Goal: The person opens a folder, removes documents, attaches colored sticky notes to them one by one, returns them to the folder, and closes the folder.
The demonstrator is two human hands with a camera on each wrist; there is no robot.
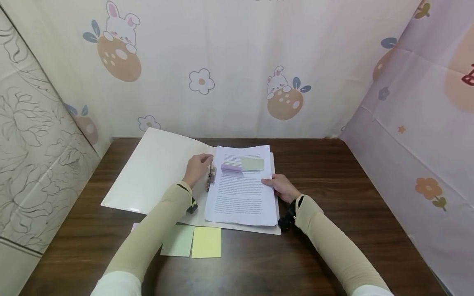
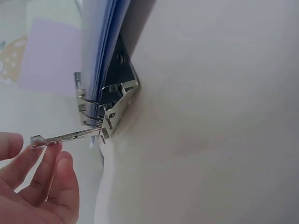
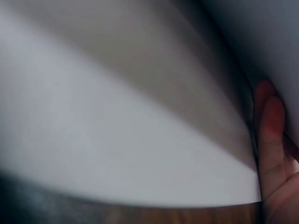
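Observation:
A white folder lies spread on the table with its cover turned to the left. On its right side is a stack of printed pages, held along the right edge by my right hand, thumb on top and fingers underneath. The metal clip stands at the stack's left edge, its wire prongs at the sheets. My left hand has the end of the clip's raised lever at its fingertips. A purple sticky note and a green sticky note are on the top page.
Near the folder's front edge lie a green note pad and a yellow note pad. A purple corner shows beside my left forearm. A patterned curtain hangs behind the dark wooden table.

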